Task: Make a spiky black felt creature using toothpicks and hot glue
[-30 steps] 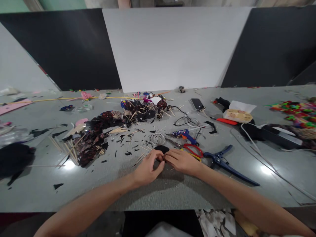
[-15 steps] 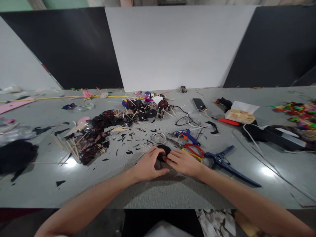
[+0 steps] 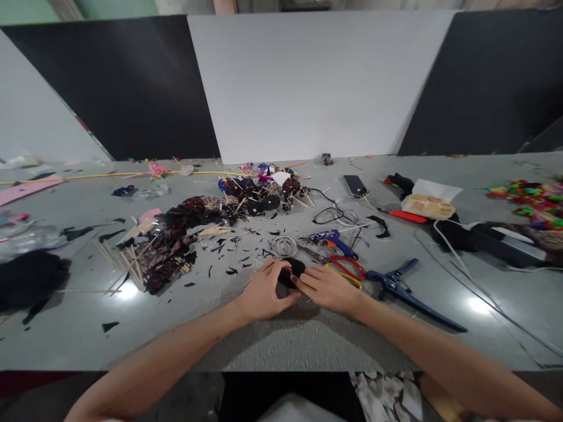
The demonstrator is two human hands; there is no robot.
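Note:
Near the front of the grey table, a small rounded bundle of black fabric (image 3: 291, 271) sits between my two hands. My left hand (image 3: 266, 292) curls around its left side, thumb and fingers forming a C. From the right, my right hand (image 3: 328, 287) pinches the bundle's near edge with bent fingertips. Its underside is hidden by my fingers. Just beyond lies a ring of clear wire or tape (image 3: 284, 247). Beside my right hand are scissors (image 3: 346, 268) with red and yellow handles, and behind them a blue glue gun (image 3: 335, 241).
Blue pruning cutters (image 3: 409, 293) lie to the right. Black patterned fabric pieces with wooden sticks (image 3: 169, 255) heap at the left, black scraps around them. Farther back are a phone (image 3: 354, 186), a tissue pack (image 3: 427, 207) and loose cables. Black and white boards (image 3: 325, 88) stand behind.
My left thumb has shifted slightly up and closer to the black bundle. Both hands otherwise keep the same place and hold.

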